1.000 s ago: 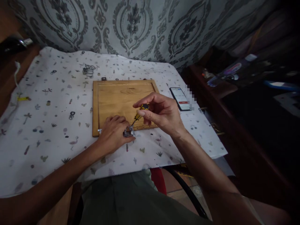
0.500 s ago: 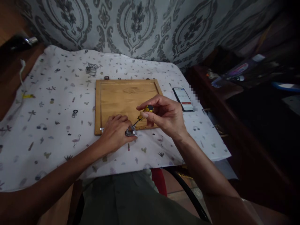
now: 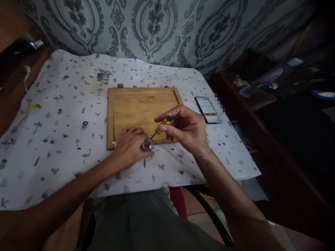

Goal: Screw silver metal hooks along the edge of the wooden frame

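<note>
A framed wooden panel (image 3: 142,111) lies flat on the table. At its near edge my left hand (image 3: 131,144) is closed on a metal hinge (image 3: 147,146), thumb in front and fingers resting on the panel. My right hand (image 3: 185,127) pinches a small screwdriver (image 3: 165,123) with a yellow and black handle. The screwdriver slants down to the left, its tip at the hinge. Whether the tip sits in a screw is too small to make out.
A patterned cloth (image 3: 86,174) covers the table. A phone (image 3: 206,110) lies right of the panel, and several metal hinges (image 3: 104,76) lie behind it at the left. A plastic bottle (image 3: 274,76) is on the dark furniture at the right. A patterned curtain (image 3: 154,28) hangs behind.
The view has shifted slightly. Both hands keep nearly the same place, with the screwdriver still against the hinge.
</note>
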Motion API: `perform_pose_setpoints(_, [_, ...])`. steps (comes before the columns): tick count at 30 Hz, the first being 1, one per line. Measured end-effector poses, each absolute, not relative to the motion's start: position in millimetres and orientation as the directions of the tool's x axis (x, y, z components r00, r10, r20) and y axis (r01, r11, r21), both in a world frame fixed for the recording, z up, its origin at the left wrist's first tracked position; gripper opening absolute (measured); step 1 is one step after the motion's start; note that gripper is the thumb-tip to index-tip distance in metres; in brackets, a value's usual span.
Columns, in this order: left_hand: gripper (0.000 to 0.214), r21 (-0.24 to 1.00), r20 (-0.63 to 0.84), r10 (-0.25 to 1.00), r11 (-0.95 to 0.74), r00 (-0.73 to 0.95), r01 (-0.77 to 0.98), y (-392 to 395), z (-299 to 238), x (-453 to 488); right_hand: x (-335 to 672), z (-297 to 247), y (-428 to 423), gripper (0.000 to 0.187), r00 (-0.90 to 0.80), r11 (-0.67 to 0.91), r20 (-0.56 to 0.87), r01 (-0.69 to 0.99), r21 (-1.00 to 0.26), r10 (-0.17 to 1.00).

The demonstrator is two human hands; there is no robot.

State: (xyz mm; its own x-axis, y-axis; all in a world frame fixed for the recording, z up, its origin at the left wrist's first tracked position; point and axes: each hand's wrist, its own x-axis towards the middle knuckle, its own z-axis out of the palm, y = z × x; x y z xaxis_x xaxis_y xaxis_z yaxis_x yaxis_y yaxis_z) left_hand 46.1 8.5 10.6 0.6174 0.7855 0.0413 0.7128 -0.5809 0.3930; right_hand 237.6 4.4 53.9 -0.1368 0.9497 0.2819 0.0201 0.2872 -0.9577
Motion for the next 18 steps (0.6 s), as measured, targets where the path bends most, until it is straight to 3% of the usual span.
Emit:
perform_pose_setpoints(6, [0.030, 0.386, 0.029, 0.785, -0.580, 0.619, 0.717, 8.4, 12.6, 46.7, 241.3, 56.6, 3.7, 0.036, -0.227, 0.267, 0.251, 0.042, -0.963, 0.941])
perform_pose_setpoints(12, [0.029, 0.418, 0.009, 0.784, -0.567, 0.621, 0.710, 8.3, 13.7, 46.6, 235.6, 54.4, 3.6, 0.033, -0.126, 0.287, 0.283, 0.017, -0.958, 0.951])
perform_pose_setpoints(18, [0.032, 0.378, -0.004, 0.789, -0.568, 0.614, 0.731, 8.0, 14.8, 47.4, 237.3, 52.5, 1.9, 0.037, -0.174, 0.199, 0.197, -0.009, -0.980, 0.965])
